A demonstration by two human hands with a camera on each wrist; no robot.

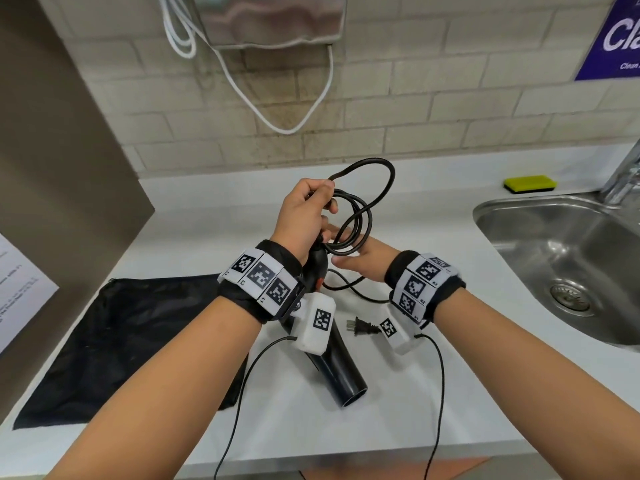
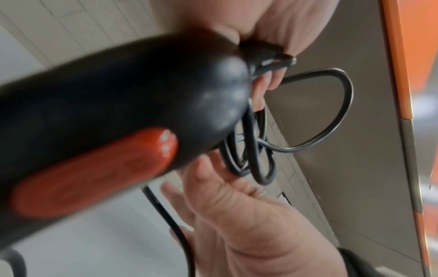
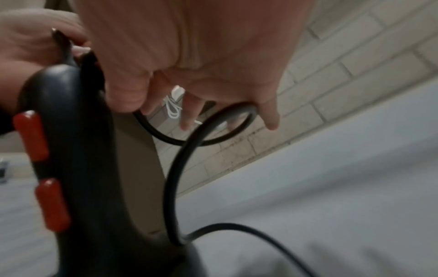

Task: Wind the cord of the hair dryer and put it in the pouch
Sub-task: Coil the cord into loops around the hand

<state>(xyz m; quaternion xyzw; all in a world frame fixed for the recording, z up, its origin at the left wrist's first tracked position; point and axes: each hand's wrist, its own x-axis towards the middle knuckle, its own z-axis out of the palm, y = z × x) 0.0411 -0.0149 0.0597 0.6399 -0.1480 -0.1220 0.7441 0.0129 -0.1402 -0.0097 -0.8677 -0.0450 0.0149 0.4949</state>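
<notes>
Pouch point(image 1: 114, 341) lies flat on the table point(image 1: 433, 271), left of and below the left hand point(image 1: 301, 220); its mouth is not clearly visible. Probably parked within reach so the dryer can go straight in once the cord is gathered.

Left hand: fingers point(image 1: 323, 188) curled tight around the top of the coils of cord point(image 1: 360, 216), with the end of the dryer's handle pinned in the same grip. Holding both together keeps the loops from springing apart and gives one fixed anchor to wind against. Dryer point(image 1: 341, 368) hangs from that grip, barrel slanting down toward the table; whether the nozzle touches the surface, cannot tell.

Between the hands: several loops stacked, one larger loop standing above the left fingers.

Right hand point(image 1: 360, 261): fingers loosely spread, palm toward the coils, fingertips at the bottom of the loops. The wrist view shows a strand passing across them, not pinched. Judged as guiding the next turn rather than gripping.

Below the right fingers: a slack tail of cord runs across the table to the plug point(image 1: 362, 328), lying free. Winding judged mostly done; the tail and plug remain.
</notes>
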